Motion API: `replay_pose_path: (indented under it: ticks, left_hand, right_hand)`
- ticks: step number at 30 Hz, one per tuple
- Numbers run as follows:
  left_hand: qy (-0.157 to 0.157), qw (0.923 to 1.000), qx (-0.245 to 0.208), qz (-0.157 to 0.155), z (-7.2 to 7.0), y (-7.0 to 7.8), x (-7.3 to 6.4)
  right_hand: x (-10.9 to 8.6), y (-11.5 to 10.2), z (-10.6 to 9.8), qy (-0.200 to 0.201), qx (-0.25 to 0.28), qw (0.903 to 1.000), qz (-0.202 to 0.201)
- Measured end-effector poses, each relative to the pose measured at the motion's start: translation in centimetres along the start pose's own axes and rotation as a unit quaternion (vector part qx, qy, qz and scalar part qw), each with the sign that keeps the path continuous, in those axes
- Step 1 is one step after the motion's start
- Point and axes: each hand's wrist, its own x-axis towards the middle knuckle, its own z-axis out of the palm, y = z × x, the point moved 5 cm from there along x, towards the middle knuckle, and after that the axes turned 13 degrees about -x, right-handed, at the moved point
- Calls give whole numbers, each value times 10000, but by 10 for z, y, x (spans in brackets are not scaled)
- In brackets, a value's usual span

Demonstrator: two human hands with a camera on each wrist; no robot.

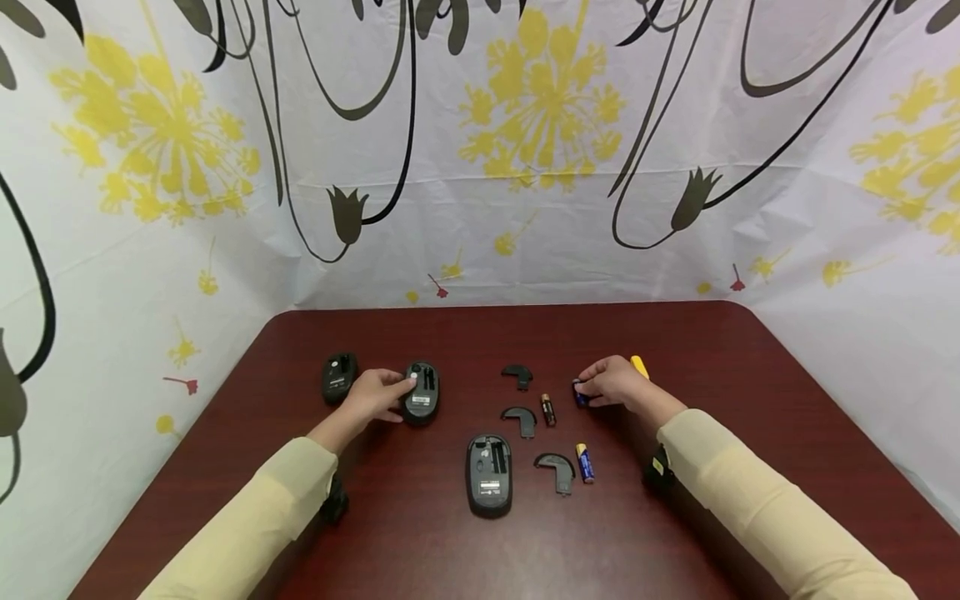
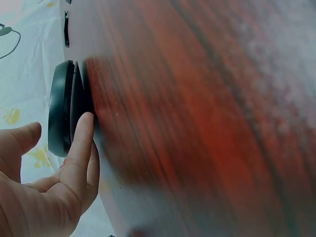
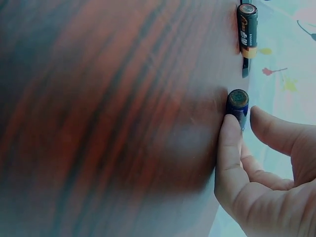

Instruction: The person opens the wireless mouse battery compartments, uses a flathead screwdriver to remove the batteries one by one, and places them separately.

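Observation:
In the head view my left hand [image 1: 369, 395] is at the left edge of an upturned computer mouse [image 1: 422, 400], its battery slot exposed. The left wrist view has the fingers against the side of that mouse [image 2: 61, 111] near the tabletop, the thumb spread apart from it. My right hand [image 1: 617, 382] is around a blue battery [image 1: 580, 393] lying at the right. Seen from the right wrist, a forefinger touches this battery [image 3: 238, 104] while the thumb stands slightly off it. A black-and-copper battery [image 1: 548, 410] lies close to that hand, with a blue-and-yellow battery [image 1: 585, 463] nearer the front.
Another upturned mouse [image 1: 340, 377] lies beyond the left hand, and a third mouse [image 1: 489, 476] is front centre. Three curved battery covers [image 1: 519, 421] line the middle of the dark red table [image 1: 420, 550]. Something yellow [image 1: 639, 366] shows behind the right hand. A patterned curtain [image 1: 420, 150] hangs behind.

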Motion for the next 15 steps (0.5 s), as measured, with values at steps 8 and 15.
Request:
replay_pose_path:
  ticks: [8, 15]
  left_hand:
    - [172, 9910, 1140, 674, -6, 10, -1]
    - [685, 9682, 1786, 1612, -14, 31, -7]
  right_hand:
    - [-2, 1, -7, -46, -18, 10000, -36]
    - [-6, -4, -19, 160, -264, 9994, -163]
